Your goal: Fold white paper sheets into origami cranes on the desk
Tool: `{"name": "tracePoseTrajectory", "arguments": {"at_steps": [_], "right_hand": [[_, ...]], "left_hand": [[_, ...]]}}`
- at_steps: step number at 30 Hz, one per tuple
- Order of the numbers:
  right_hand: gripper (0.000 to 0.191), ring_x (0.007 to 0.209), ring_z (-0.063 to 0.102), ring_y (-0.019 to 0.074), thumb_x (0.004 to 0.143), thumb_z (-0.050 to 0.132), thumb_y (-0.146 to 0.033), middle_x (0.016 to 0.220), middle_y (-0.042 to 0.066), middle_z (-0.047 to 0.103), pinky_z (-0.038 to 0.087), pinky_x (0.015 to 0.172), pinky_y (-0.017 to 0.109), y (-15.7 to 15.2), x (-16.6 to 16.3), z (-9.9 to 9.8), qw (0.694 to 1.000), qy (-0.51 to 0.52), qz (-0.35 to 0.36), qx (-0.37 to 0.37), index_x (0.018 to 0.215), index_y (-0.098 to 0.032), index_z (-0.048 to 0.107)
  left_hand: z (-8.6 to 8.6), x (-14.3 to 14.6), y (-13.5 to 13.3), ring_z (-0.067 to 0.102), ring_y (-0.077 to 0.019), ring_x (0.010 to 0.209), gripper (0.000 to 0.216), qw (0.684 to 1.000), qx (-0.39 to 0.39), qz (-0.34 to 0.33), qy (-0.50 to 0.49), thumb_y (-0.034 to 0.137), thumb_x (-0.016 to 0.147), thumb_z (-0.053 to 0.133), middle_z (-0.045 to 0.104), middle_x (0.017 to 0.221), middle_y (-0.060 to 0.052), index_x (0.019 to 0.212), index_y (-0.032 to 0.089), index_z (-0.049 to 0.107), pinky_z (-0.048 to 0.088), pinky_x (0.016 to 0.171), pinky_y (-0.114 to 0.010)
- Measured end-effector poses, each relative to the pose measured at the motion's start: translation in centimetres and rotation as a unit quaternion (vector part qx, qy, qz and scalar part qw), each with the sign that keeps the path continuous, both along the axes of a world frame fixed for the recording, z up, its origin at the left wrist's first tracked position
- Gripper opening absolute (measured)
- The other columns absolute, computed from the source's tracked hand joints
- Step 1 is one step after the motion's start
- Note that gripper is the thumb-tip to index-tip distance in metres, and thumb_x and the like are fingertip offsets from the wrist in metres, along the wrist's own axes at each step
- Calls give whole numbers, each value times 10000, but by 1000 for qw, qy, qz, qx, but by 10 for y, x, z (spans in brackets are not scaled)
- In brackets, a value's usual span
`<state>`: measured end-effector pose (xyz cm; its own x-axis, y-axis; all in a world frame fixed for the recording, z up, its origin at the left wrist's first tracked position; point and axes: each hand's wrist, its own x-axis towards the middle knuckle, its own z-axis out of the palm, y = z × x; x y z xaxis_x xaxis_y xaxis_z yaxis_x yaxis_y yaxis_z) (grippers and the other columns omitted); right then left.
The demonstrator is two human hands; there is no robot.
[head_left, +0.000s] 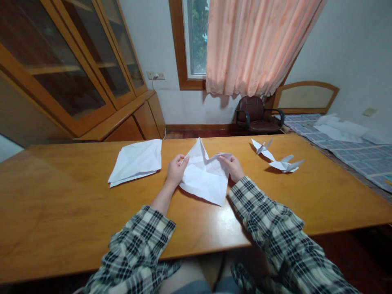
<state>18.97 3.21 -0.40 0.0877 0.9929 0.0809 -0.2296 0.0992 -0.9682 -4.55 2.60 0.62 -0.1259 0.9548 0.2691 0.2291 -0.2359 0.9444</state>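
In the head camera's view, a person in plaid sleeves holds a creased white paper sheet (203,177) at the near middle of a wooden table (67,212). The left hand (175,170) has thumb and fingers clamped on the sheet's left edge; the right hand (234,167) pinches its far right corner, some fingertips hidden behind the paper. A folded peak points to the far side, slightly left, while the opposite corner points near and to the right; the sheet's long axis runs between the two, from far left to near right.

Left of the hands lies a stack of white paper (137,161). To the right sit two folded paper birds, a far bird (262,149) and a near bird (286,165), close beside each other, wings spread. At far left, a glass-fronted cabinet (108,102) shows shelves behind its panes, its interior too dark to read fully.
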Motion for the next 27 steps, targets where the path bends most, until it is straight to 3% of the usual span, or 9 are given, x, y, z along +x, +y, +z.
{"name": "tracePoseTrajectory", "arguments": {"at_steps": [5,10,16,18,22,27], "right_hand": [[359,783,676,225,698,717,-489,811,55,728,539,713,335,3,1,0,996,82,-13,-21,850,-170,652],[333,821,690,246,735,682,-504,776,54,723,557,706,351,4,2,2,990,138,8,-30,834,-192,620],[281,812,688,238,735,676,-468,756,60,719,540,735,342,7,2,-1,995,91,9,-33,758,-194,619],[280,799,686,230,717,693,-463,739,50,716,533,734,335,5,1,-1,995,88,24,-38,732,-194,619],[297,740,677,209,677,746,-448,719,36,717,521,697,303,-1,-1,3,994,75,57,-61,745,-174,655],[301,729,679,208,697,742,-453,754,35,734,520,682,295,-8,-2,7,991,55,94,-72,802,-174,697]], "left_hand": [[-3,-4,5,461,-121,592,269,999,42,23,18,423,842,480,503,622,32,722,185,516,350,568,-212],[-7,-4,3,491,-138,628,300,989,50,19,134,417,890,404,516,639,21,717,197,513,349,602,-227],[-3,-3,-3,573,-179,678,341,968,-32,37,245,490,848,503,661,718,-22,705,206,626,373,623,-256],[-3,-1,-1,619,-205,773,343,979,-46,44,192,512,830,529,710,845,-53,804,204,679,416,683,-271],[-7,7,2,656,-226,871,430,995,-96,8,-28,557,767,599,726,934,-96,916,164,693,478,769,-295],[-5,14,-2,682,-193,725,425,950,-183,-44,-248,500,658,748,732,812,-64,890,152,667,529,699,-290]]}}
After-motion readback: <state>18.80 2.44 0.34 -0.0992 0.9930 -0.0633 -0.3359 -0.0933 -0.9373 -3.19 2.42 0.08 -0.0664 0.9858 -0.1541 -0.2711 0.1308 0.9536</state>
